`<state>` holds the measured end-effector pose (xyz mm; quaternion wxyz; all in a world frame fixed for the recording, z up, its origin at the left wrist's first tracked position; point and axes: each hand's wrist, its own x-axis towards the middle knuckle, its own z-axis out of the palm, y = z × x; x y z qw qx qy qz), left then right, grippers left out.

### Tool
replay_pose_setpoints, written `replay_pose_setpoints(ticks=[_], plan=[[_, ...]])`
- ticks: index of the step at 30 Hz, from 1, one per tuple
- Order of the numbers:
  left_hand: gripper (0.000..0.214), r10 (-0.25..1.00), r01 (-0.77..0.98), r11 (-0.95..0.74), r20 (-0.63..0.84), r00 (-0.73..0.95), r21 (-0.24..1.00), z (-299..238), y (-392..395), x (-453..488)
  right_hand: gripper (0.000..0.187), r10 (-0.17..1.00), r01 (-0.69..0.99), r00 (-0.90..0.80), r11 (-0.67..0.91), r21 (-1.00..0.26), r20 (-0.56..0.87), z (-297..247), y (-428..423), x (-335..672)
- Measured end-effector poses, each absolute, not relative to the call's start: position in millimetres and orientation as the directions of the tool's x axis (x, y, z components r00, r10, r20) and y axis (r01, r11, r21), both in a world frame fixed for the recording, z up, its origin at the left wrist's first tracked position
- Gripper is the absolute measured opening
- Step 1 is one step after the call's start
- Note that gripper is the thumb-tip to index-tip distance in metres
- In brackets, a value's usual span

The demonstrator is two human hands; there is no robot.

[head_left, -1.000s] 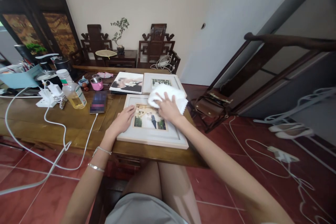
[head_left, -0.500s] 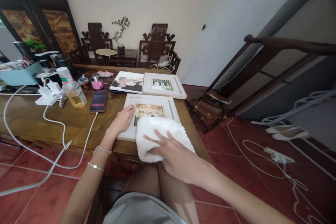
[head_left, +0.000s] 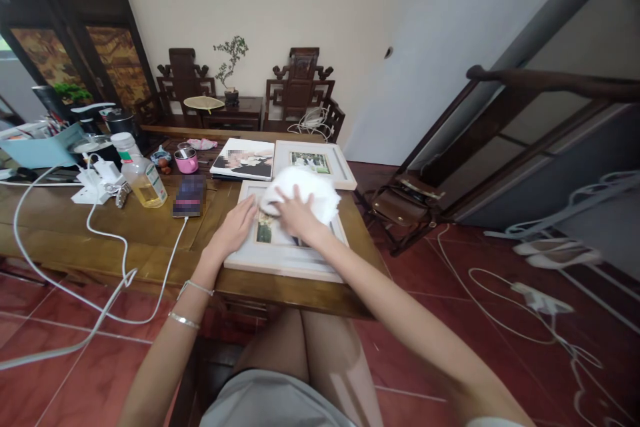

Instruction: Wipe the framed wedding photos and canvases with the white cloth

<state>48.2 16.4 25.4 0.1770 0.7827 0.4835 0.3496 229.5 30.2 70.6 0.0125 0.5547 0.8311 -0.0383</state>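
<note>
A picture frame (head_left: 280, 260) with a pale wooden border lies flat near the table's front right corner. My left hand (head_left: 237, 225) rests along its left edge, fingers stretched out flat on the border. With my right hand (head_left: 300, 213) I hold a fluffy white cloth (head_left: 305, 183) against the frame's upper part, fingers spread over it. The cloth hides part of the inner photo and reaches the near edge of a second picture frame (head_left: 340, 170) behind. Left of that one lies a white-edged photo panel (head_left: 243, 153).
On the wooden table (head_left: 200, 240), leftwards, are a phone (head_left: 189, 195) with its charging cable, a clear bottle (head_left: 145, 177) of yellow liquid, a pink cup (head_left: 186, 160), a power strip (head_left: 93, 187) and a blue box (head_left: 45, 147). A wooden chair (head_left: 500, 140) stands at right.
My right hand has moved the white cloth away from me, from the frame's near right corner to its far side, baring the lower border. My left hand stays on the left edge.
</note>
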Motion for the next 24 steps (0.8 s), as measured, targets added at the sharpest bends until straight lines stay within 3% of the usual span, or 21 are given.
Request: replay_pose_setpoints(ticks=[4,9,15,19,24], plan=[[0.059,0.873,0.581,-0.476,0.435,0.220,0.661,30,13,48,0.065,0.775,0.786,-0.618,0.605,-0.125,-0.133,78,-10,205],[0.060,0.870,0.617,-0.480,0.427,0.245,0.623,28,15,47,0.070,0.687,0.719,-0.695,0.672,-0.178,-0.214,89,-56,223],[0.053,0.856,0.701,-0.510,0.377,0.354,0.498,24,17,47,0.072,0.755,0.781,-0.623,0.613,-0.118,-0.204,92,-78,289],[0.050,0.876,0.727,-0.479,0.310,0.369,0.491,18,20,48,0.070,0.799,0.819,-0.574,0.564,-0.109,-0.178,89,-82,317],[0.044,0.889,0.742,-0.456,0.295,0.351,0.492,12,24,48,0.070,0.784,0.791,-0.610,0.595,-0.142,-0.115,86,-85,282]])
